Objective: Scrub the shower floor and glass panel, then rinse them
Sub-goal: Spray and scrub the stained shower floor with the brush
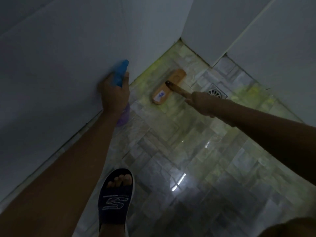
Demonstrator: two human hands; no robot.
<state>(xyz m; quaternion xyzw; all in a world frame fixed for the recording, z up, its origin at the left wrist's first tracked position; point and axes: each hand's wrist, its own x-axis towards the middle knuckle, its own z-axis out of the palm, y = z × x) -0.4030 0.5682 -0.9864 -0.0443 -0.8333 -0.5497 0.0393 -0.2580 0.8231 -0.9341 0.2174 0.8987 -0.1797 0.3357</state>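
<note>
The wet tiled shower floor (172, 134) fills the middle of the view, with yellow-green cleaner smeared near the far corner. A wooden scrub brush (168, 87) lies bristles-down on the tiles close to the left wall. My right hand (201, 104) grips its wooden handle. My left hand (115, 93) holds a spray bottle (121, 72) with a blue trigger head and a purple body, close against the left wall. The scene is dim and no glass panel is identifiable.
A round metal floor drain (216, 92) sits just right of the brush. White tiled walls (59, 74) enclose the floor on the left and at the back right. My foot in a dark slide sandal (116, 199) stands on the near tiles.
</note>
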